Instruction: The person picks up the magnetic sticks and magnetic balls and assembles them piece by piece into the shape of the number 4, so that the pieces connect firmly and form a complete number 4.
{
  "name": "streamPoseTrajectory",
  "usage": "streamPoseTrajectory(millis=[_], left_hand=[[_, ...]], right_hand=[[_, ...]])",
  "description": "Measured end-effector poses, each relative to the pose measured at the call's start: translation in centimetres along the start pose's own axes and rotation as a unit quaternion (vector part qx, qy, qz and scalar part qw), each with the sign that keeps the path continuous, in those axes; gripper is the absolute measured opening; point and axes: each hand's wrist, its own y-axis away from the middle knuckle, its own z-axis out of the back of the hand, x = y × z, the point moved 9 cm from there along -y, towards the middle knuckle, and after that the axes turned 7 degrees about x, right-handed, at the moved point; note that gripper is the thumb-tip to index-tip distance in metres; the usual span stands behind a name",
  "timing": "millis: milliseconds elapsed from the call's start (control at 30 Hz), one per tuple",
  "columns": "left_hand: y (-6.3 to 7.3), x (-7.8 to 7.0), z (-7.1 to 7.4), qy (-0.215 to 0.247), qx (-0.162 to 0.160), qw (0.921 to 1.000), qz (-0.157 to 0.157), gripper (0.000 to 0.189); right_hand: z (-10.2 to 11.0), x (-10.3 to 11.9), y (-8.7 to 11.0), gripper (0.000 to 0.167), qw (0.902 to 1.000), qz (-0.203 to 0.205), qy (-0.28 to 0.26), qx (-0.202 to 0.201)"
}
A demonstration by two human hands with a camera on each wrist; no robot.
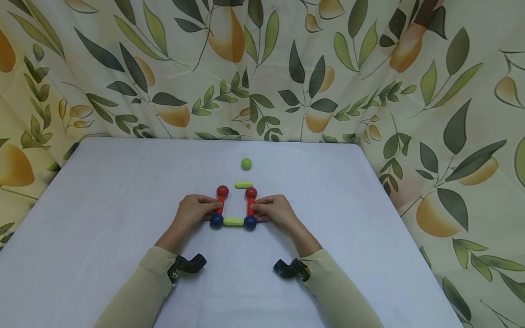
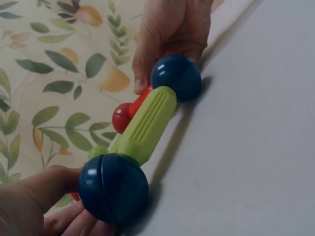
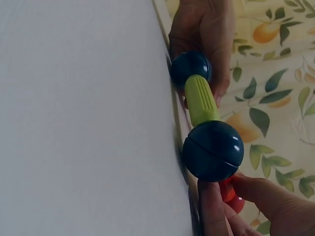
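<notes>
In the head view, red, blue and green toy pieces form a U of rods and balls. My left hand (image 1: 192,212) pinches the left red rod (image 1: 222,199), which has a red ball (image 1: 223,191) at its far end and a blue ball (image 1: 216,221) at its near end. On the other side, my right hand (image 1: 278,212) pinches the right red rod (image 1: 250,200), which joins a red ball (image 1: 251,192) and a blue ball (image 1: 250,222). A ribbed light-green rod (image 2: 151,120) spans the two blue balls. Fingers partly hide both red rods.
Just beyond the red balls lies a loose light-green rod (image 1: 244,185). Farther back sits a green ball (image 1: 246,164). A white cloth covers the table (image 1: 123,191), and a leaf-and-fruit patterned curtain (image 1: 262,91) hangs behind it.
</notes>
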Motion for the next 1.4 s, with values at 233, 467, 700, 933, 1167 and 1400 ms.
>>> streamPoseTrajectory(millis=[233,467,700,933,1167,1400], left_hand=[[0.2,0.8,1.7,-0.002,0.001,1.0,0.004,0.045],[0.5,1.5,3.5,-0.024,-0.002,0.9997,0.007,0.049],[0.4,2.0,5.2,-0.021,-0.001,0.9995,0.025,0.052],[-0.6,1.8,6.2,-0.043,-0.003,0.9987,0.026,0.053],[-1.7,1.6,6.6,-0.059,0.003,0.9976,0.035,0.054],[-2.4,1.3,6.6,-0.066,0.001,0.997,0.041,0.055]], right_hand=[[-1.8,0.8,-0.5,0.029,0.9998,0.012,-0.013,0.006],[-3.5,1.7,-1.3,0.028,0.9996,0.022,-0.011,0.014],[-4.9,2.6,-2.2,0.029,0.9994,0.026,-0.018,0.017],[-5.2,3.1,-3.1,0.026,0.9993,0.024,-0.028,-0.001],[-5.0,3.3,-3.6,0.024,0.9987,0.022,-0.037,-0.026],[-4.7,3.5,-4.0,0.022,0.9975,0.029,-0.048,-0.043]])
